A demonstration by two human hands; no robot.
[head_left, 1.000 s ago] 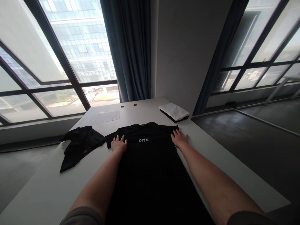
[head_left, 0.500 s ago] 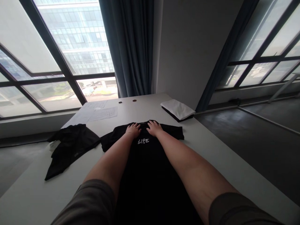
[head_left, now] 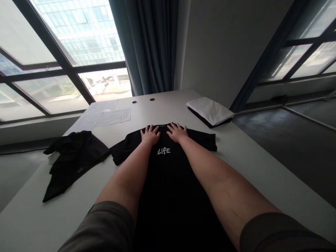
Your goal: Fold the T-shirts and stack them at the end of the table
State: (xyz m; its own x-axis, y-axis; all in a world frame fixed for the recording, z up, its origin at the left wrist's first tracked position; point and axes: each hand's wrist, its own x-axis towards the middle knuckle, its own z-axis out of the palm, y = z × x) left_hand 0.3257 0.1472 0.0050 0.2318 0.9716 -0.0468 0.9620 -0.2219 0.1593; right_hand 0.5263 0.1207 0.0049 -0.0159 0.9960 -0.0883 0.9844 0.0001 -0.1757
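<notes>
A black T-shirt (head_left: 168, 189) with white lettering on its chest lies spread on the white table (head_left: 244, 168), collar at the far end and sleeves out to both sides. My left hand (head_left: 150, 135) rests flat on it, left of the collar, fingers spread. On the other side of the collar, my right hand (head_left: 177, 132) also lies flat on the cloth with its fingers apart. Neither hand grips the fabric. The shirt's lower part runs toward me between my forearms.
A crumpled black garment (head_left: 75, 161) lies at the left, close to the shirt's sleeve. Paper sheets (head_left: 112, 117) lie at the back left. Folded white cloth (head_left: 210, 110) sits on something black at the back right. Two round holes show near the far edge.
The view has shifted slightly, so the table appears nearer. My fingers have spread wider on the T-shirt, both hands staying beside its collar.
</notes>
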